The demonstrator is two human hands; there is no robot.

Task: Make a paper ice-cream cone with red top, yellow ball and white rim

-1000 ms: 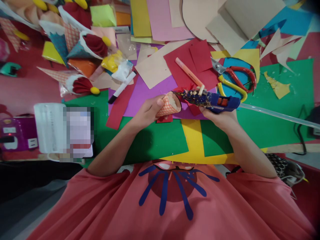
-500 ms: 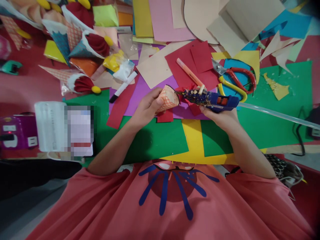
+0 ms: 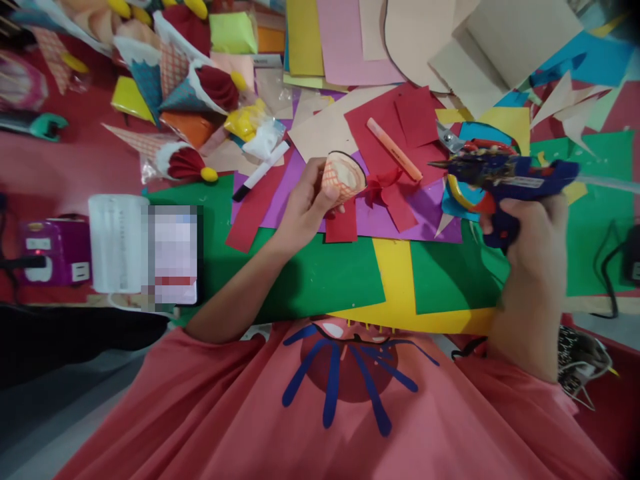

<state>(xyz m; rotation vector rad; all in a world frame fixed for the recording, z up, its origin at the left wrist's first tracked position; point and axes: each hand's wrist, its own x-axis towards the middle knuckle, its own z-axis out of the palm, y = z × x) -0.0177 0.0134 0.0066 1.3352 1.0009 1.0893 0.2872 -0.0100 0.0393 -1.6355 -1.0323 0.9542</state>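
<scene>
Between the fingers and thumb of my left hand (image 3: pixel 307 210) is a small paper cone (image 3: pixel 336 181) with an orange check pattern, its round mouth turned up to the right. My right hand (image 3: pixel 535 230) grips a dark blue hot glue gun (image 3: pixel 520 177) by its handle, nozzle pointing left, a clear glue stick (image 3: pixel 607 183) out of its back. The gun is apart from the cone. Below it, partly covered, lie red-handled scissors (image 3: pixel 450 139). A red paper bow shape (image 3: pixel 387 190) rests right of the cone, near an orange marker (image 3: pixel 395 150).
Several finished paper cones (image 3: pixel 200 90) with red fillings and yellow tips lie at upper left. A black-and-white marker (image 3: pixel 260 170) is left of my left hand. A phone (image 3: pixel 175 253) and purple power socket (image 3: pixel 55 253) sit at left. Stacked coloured sheets (image 3: pixel 350 47) fill the back.
My right hand has drawn the glue gun away from the cone to the right and raised it, now holding it by the handle. The cone stays in my left hand, its mouth tilted more upward.
</scene>
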